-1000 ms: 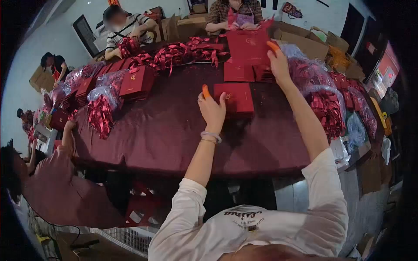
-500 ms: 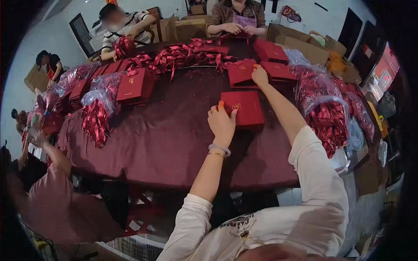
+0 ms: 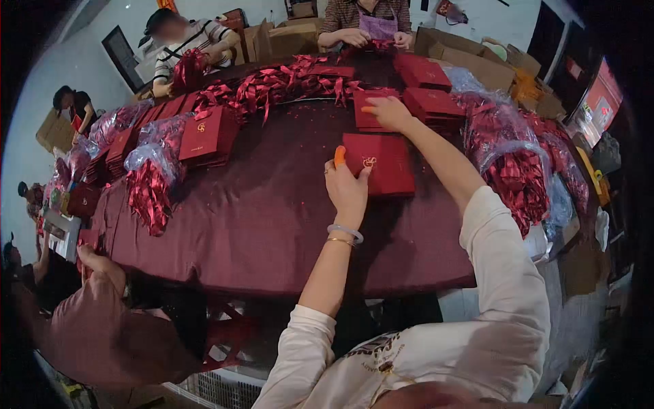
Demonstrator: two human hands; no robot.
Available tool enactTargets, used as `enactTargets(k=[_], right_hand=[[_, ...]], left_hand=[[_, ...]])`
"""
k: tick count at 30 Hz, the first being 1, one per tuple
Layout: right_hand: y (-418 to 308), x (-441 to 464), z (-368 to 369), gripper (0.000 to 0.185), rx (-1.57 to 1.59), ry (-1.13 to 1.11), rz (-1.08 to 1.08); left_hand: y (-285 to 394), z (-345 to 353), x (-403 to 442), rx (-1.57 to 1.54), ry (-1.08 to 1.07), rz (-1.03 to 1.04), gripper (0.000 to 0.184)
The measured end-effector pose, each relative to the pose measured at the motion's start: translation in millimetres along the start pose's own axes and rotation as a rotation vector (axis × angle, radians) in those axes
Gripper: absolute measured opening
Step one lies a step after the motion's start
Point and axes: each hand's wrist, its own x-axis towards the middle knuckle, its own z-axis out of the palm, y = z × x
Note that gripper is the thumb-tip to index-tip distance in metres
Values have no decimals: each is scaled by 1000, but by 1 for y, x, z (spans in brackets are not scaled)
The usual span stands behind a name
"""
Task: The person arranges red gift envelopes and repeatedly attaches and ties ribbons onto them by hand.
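My left hand grips the left edge of a small stack of flat red paper bags with a gold emblem, close in front of me. An orange finger cover sits on its index finger. Just beyond, my right hand reaches over another red bag at the far side of the stack. Its fingers point left and lie over that bag's surface, the index finger also covered in orange. Whether it touches the bag, I cannot tell.
A dark red cloth covers the table. Red ribbons lie along its far side. Bag piles and plastic-wrapped ribbon bundles stand on both sides. Co-workers sit across from me and to the left; cardboard boxes are behind.
My right hand has moved left over the far bag, its fingers now pointing left. My left hand stays at the near stack. The left co-worker's hand has moved lower.
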Motion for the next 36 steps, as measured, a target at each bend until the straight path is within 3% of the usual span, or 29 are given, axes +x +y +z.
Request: enactTargets(k=[1,2,6,8,9,12,14,15,16,17,18,20,22,26,28,30,33,35,36], right_hand=[[-8,1,-2,37,71,-171,34],[-15,2,-22,39,184,-441,226],[-5,-15,-14,38,309,-375,305],[-13,-28,-23,34,408,70,300],[-15,-34,-27,34,410,72,317],[-41,-68,-83,25,789,493,516],[-77,-119,-118,23,892,545,552],[-92,-146,-133,22,980,611,552],[-110,-173,-148,20,959,616,510],[-125,-200,-159,18,934,618,472],[-132,-225,-159,17,734,630,396],[-129,-265,-166,17,645,572,475],[-116,-301,-172,17,565,508,516],[-65,-360,-174,14,272,613,746],[-45,-389,-174,12,223,634,894],[-29,-407,-176,15,279,662,1005],[-17,-384,-170,20,41,479,757],[-22,-364,-168,24,53,412,749],[-18,-357,-160,24,-94,249,818]], left_hand=[[-2,0,-1,-72,32,12,61],[1,-5,-1,-74,45,7,61],[-1,-7,0,-63,81,41,56],[-3,-7,2,-91,67,63,54],[-5,-8,2,-119,60,73,52],[-13,-9,6,-305,124,96,44],[-18,-12,10,-369,183,146,42],[-15,-17,10,-437,133,68,41],[-17,-16,12,-416,186,171,41],[-4,-26,7,-533,124,100,41],[4,-31,5,-444,78,130,40],[22,-33,-5,-747,-46,103,39],[27,-35,-13,-701,-253,68,41],[65,-54,-72,-757,-392,137,43],[64,-65,-97,-530,-393,13,43],[26,-56,-116,-592,-311,-39,45],[11,-59,-133,-473,-273,-114,48],[28,-69,-140,-424,-367,-176,48],[18,-67,-141,-437,-420,-207,54]])
